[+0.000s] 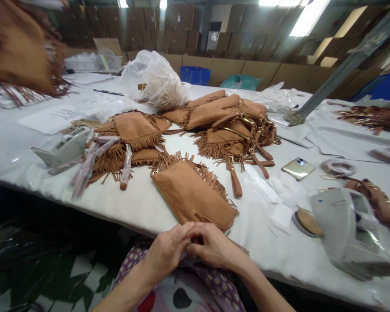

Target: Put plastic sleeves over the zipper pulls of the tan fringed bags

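Observation:
A tan fringed leather pouch (195,195) lies flat before me, with a zipper along its left edge and fringe along the far side. At its near edge my left hand (169,247) and my right hand (212,247) meet, fingertips pinched together. What they pinch is hidden by the fingers; a bit of something pale shows beneath them. More fringed pouches (136,130) lie to the left, some with plastic-wrapped straps (126,167). Behind and to the right is a pile of pouches (214,112) with wrist straps (235,177) and gold clasps.
Grey tape dispensers stand at left (65,147) and right (347,225). A phone (298,168), a round brush (307,223) and a metal post (338,65) are at right. A stuffed plastic bag (156,80) sits behind. Another fringed brown bag (22,47) hangs blurred at upper left.

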Demonstrator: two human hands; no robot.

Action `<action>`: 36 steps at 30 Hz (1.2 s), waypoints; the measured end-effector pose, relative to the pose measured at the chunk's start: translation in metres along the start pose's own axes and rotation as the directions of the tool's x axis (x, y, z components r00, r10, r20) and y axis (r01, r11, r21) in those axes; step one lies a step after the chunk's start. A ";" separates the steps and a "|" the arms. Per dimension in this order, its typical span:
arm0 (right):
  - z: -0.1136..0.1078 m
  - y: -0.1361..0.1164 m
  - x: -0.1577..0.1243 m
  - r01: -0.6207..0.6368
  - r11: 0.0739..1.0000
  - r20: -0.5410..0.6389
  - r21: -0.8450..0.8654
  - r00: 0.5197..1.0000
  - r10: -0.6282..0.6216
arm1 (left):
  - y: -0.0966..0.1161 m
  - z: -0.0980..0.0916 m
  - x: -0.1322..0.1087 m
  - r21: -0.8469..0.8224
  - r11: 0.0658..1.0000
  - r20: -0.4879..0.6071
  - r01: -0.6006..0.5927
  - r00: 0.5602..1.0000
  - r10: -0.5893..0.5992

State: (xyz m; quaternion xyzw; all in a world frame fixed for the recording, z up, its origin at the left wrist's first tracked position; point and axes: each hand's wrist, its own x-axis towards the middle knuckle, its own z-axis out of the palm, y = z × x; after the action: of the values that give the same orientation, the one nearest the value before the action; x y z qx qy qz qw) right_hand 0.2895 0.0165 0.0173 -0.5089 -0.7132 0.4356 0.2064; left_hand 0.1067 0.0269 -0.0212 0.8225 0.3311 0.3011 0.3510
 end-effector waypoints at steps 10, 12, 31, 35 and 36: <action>0.006 0.017 0.006 -0.085 0.985 -0.026 0.150 0.996 0.090 | 0.016 -0.036 0.010 -0.009 0.852 0.389 0.524 0.787 -0.480; 0.006 0.018 0.007 -0.084 0.986 -0.014 0.145 0.996 0.087 | 0.017 -0.036 0.011 -0.014 0.849 0.421 0.528 0.774 -0.474; 0.002 -0.011 0.007 0.058 0.974 0.035 -0.221 0.998 -0.051 | 0.012 -0.024 0.008 -0.025 0.905 0.377 0.425 0.842 -0.385; 0.012 -0.008 0.000 0.049 0.948 -0.046 -0.316 0.997 -0.067 | 0.006 -0.018 0.005 -0.170 0.852 0.437 0.495 0.813 -0.385; 0.015 -0.007 -0.003 0.051 0.941 -0.072 -0.335 0.994 -0.080 | 0.005 -0.016 0.005 -0.244 0.809 0.469 0.534 0.796 -0.384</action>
State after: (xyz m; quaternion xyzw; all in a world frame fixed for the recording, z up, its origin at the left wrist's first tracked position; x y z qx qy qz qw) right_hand 0.2761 0.0071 0.0154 -0.5304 -0.7837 0.2798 0.1619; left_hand 0.0997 0.0339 -0.0066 0.6785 0.3838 0.0876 0.6201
